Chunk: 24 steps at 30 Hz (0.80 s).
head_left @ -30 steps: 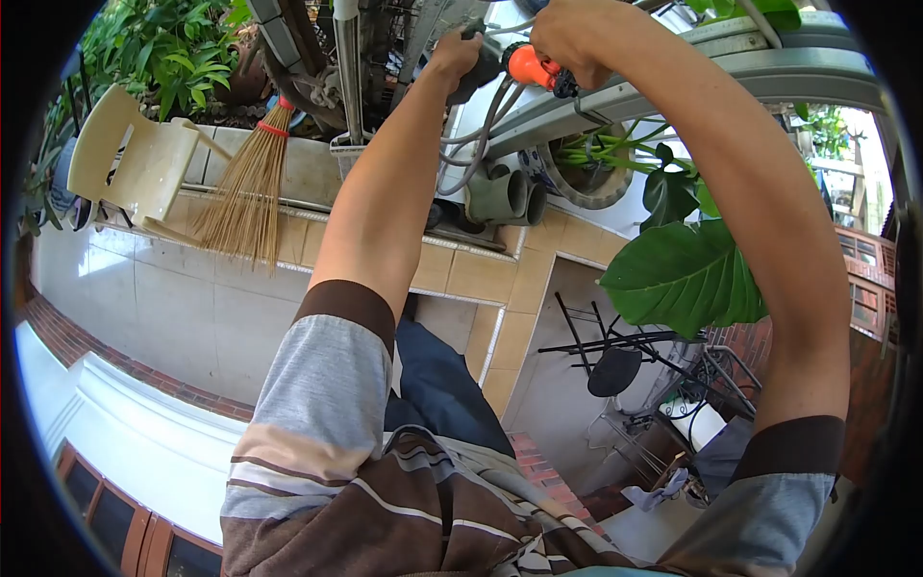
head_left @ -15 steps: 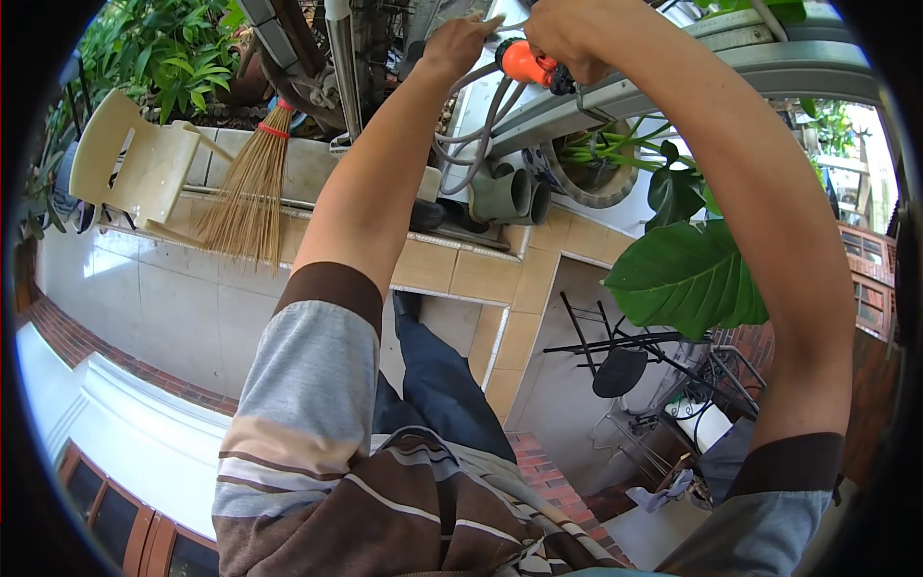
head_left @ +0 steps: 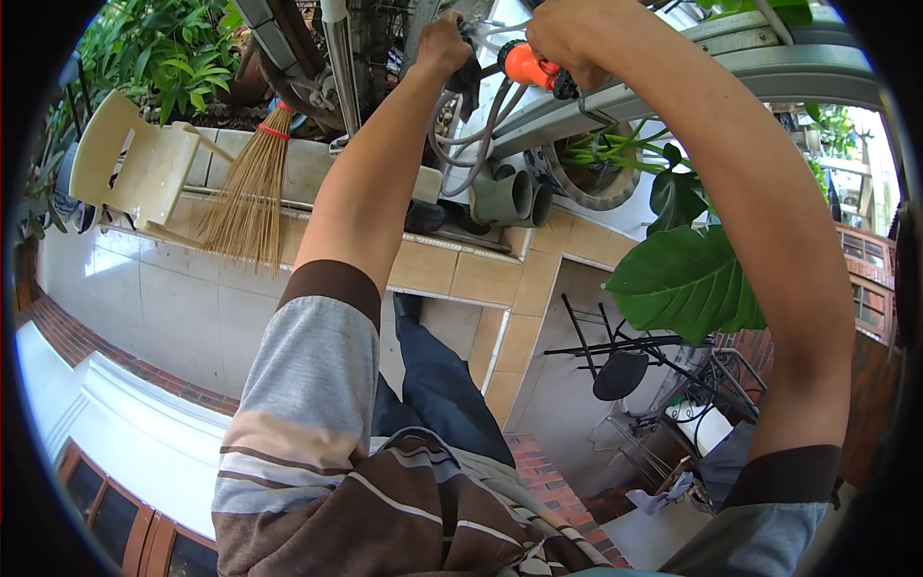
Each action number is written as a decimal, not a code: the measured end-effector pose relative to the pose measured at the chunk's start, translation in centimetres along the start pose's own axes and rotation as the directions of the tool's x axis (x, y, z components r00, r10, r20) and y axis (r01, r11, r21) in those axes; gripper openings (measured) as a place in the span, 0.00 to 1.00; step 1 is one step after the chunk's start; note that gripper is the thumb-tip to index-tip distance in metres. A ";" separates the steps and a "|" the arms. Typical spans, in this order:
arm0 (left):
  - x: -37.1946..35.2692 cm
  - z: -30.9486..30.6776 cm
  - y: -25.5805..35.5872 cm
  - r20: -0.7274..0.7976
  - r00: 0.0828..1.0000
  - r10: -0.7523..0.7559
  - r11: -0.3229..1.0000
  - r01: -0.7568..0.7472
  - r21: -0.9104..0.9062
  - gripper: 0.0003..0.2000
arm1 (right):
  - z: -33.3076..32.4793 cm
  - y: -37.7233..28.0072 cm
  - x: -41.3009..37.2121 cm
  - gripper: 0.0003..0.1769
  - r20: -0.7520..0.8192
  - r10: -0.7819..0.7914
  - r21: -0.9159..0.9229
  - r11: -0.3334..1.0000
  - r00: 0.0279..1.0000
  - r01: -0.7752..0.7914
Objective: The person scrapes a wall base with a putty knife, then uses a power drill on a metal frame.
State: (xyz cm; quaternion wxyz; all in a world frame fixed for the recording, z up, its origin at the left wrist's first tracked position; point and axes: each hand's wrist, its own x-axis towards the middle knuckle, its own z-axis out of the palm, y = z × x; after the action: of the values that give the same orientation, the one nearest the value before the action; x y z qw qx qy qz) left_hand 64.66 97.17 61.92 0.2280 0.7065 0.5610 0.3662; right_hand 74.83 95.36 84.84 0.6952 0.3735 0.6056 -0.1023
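Near the top edge, my right hand (head_left: 572, 43) is closed around an orange and black hose spray nozzle (head_left: 527, 64). A thin spray of water (head_left: 495, 31) leaves it toward the left. My left hand (head_left: 445, 43) is in front of the spray, fingers curled on a small dark thing (head_left: 466, 85) whose kind I cannot make out. A grey hose (head_left: 495, 130) loops below the nozzle, between my hands.
A straw broom (head_left: 252, 192) leans on the tiled ledge beside a cream plastic chair (head_left: 144, 168). Green rubber boots (head_left: 505, 195) stand below the hose. A potted plant (head_left: 601, 178) with a big leaf (head_left: 687, 282) and a metal rail (head_left: 673, 82) are near my right arm.
My left hand has turned and shifted slightly left, its stretched fingers now curled. The dark thing now shows to the right of that hand. My right hand and the nozzle stay almost in place.
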 end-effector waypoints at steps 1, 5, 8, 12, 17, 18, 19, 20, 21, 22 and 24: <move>-0.1 0.4 -0.4 -0.031 0.999 -0.021 0.999 0.020 -0.032 0.25 | 0.1 -0.1 -0.3 0.09 -0.010 0.013 0.002 1.000 1.000 -0.013; 0.0 0.9 -1.9 0.030 0.995 -0.090 0.914 0.095 -0.394 0.25 | -0.6 1.3 4.0 0.08 0.309 -0.192 -0.121 0.964 0.932 0.238; -0.2 1.6 -2.2 0.032 0.974 -0.226 0.807 0.206 -0.554 0.25 | -1.4 2.0 7.1 0.06 0.621 -0.320 -0.148 0.848 0.715 0.508; -0.6 1.6 -1.0 -0.011 0.985 -0.172 0.895 0.152 -0.418 0.22 | -0.3 0.2 0.6 0.07 -0.013 -0.011 0.029 1.000 1.000 0.012; -0.9 -1.2 2.3 0.243 0.935 0.257 0.965 -0.260 -0.020 0.19 | -0.3 -1.6 -2.2 0.13 -0.034 0.174 0.102 0.980 0.984 -0.170; -0.9 -1.0 2.0 0.210 0.888 0.409 0.902 -0.428 0.054 0.19 | -0.1 -1.6 -2.4 0.13 -0.084 0.134 0.058 0.990 0.987 -0.129; -1.1 -0.8 1.7 0.190 0.813 0.551 0.806 -0.577 0.133 0.19 | 0.2 -1.6 -3.0 0.13 -0.133 0.090 0.012 0.996 0.987 -0.089; -1.3 -0.4 1.6 0.060 0.801 0.596 0.792 -0.598 0.121 0.19 | 0.3 -1.7 -3.5 0.12 -0.179 0.044 -0.035 0.998 0.983 -0.051; -1.5 -0.1 1.4 0.012 0.844 0.537 0.830 -0.530 0.171 0.18 | 0.3 -1.8 -4.0 0.12 -0.177 0.030 -0.045 0.998 0.984 -0.038; -1.8 -0.2 1.7 -0.041 0.877 0.479 0.861 -0.460 0.216 0.18 | 0.2 -1.9 -4.6 0.12 -0.174 0.020 -0.051 0.998 0.985 -0.029; -2.5 -0.4 2.3 0.007 0.966 0.257 0.926 -0.248 0.284 0.18 | 0.2 -2.3 -5.9 0.12 -0.187 0.026 -0.052 0.998 0.982 -0.037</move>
State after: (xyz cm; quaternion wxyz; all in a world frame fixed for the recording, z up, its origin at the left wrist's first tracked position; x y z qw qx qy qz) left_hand 65.53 94.13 63.23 0.0672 0.7925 0.5152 0.3195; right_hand 72.17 91.76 89.30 0.6468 0.3717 0.6648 -0.0392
